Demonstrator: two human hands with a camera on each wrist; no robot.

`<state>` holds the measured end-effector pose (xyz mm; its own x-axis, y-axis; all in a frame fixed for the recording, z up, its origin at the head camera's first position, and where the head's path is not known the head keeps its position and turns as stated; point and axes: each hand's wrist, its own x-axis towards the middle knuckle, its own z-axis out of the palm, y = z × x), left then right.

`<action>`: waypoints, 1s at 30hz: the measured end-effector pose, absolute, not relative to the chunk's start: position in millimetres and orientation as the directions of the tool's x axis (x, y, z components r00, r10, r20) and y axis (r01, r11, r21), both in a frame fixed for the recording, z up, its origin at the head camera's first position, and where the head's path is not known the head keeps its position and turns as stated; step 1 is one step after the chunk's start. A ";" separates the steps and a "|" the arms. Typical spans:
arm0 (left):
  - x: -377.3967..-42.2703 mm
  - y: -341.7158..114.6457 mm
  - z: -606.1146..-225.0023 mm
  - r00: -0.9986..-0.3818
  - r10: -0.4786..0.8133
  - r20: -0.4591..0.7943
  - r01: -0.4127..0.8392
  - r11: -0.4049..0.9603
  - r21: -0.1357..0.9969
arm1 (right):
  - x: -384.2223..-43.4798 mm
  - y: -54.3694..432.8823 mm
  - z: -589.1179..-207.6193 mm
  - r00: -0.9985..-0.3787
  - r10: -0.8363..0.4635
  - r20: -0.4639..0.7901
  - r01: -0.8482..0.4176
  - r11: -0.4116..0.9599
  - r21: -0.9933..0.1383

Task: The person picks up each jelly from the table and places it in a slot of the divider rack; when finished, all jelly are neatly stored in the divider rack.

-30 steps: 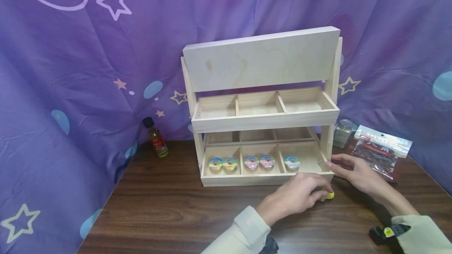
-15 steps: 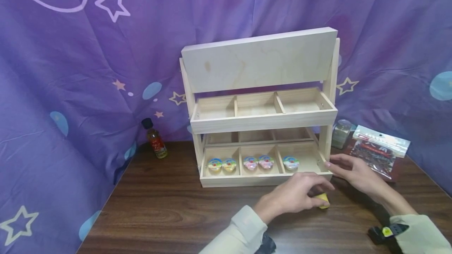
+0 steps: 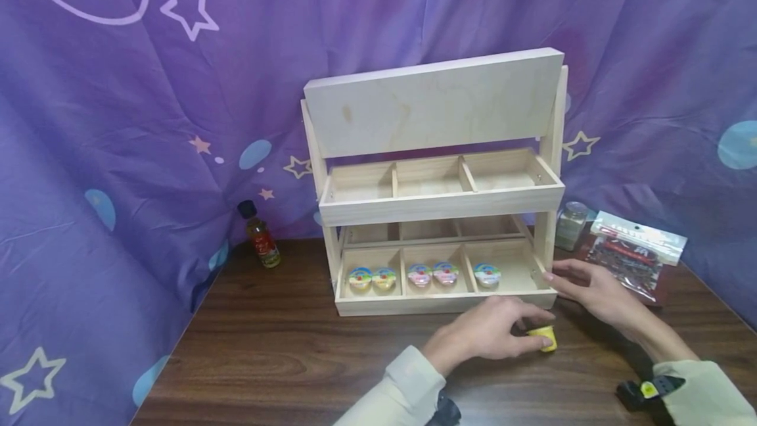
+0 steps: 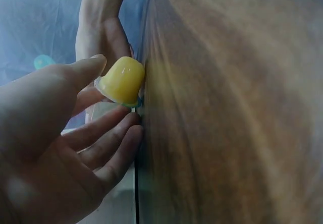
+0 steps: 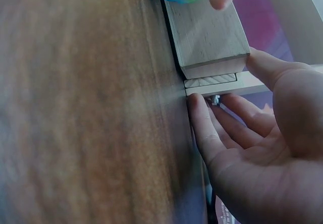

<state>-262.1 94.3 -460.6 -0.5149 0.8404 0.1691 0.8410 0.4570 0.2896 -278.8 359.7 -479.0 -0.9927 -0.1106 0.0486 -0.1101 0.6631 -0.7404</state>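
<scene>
My left hand [image 3: 487, 327] is low over the table in front of the rack, around a small yellow jelly cup [image 3: 547, 339]. Its thumb overlaps the cup's near side, while the index finger stretches past the far side. In the left wrist view the jelly cup [image 4: 123, 80] lies tipped against the table, its rim turned towards the rack. At the lower right corner of the wooden display rack [image 3: 440, 202], my right hand [image 3: 606, 294] rests its fingertips. Its thumb [image 5: 265, 65] touches the tray's corner, and its other fingers reach along the side panel near a bolt [image 5: 215, 100].
The lower tray holds orange-lidded, pink and white jelly cups [image 3: 487, 275] in its compartments. A sauce bottle [image 3: 260, 235] stands left of the rack. On the right are a glass jar [image 3: 570, 225] and a bag of dark dried food [image 3: 629, 261]. A purple curtain [image 3: 236, 51] hangs behind.
My left hand has loosened around the yellow jelly cup, which has shifted slightly nearer and turned. My right hand stays at the rack's corner.
</scene>
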 end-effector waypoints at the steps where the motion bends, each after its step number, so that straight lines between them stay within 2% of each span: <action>1: -261.8 94.4 -460.8 -0.511 0.843 0.167 0.844 0.457 0.280 | -278.8 359.7 -478.9 -0.993 -0.111 0.046 -0.109 0.663 -0.741; 13: -258.0 95.7 -460.1 -0.454 0.875 0.171 0.877 0.404 0.262 | -277.6 359.2 -478.0 -0.992 -0.115 0.045 -0.109 0.651 -0.751; 17: -255.3 97.7 -459.4 -0.482 0.861 0.161 0.861 0.432 0.268 | -278.7 359.4 -479.3 -0.993 -0.112 0.042 -0.106 0.662 -0.742; 23: -251.3 97.7 -458.4 -0.533 0.836 0.132 0.800 0.446 0.401 | -278.9 360.0 -479.5 -0.993 -0.113 0.040 -0.105 0.660 -0.744; 30: -252.7 94.0 -455.4 -0.480 0.868 0.131 0.813 0.383 0.439 | -277.3 359.1 -477.4 -0.993 -0.105 0.047 -0.106 0.669 -0.735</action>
<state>-252.7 94.0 -455.4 -0.4797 0.8676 0.1312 0.8126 0.3829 0.4393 -277.3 359.1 -477.4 -0.9934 -0.1048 0.0473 -0.1056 0.6693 -0.7355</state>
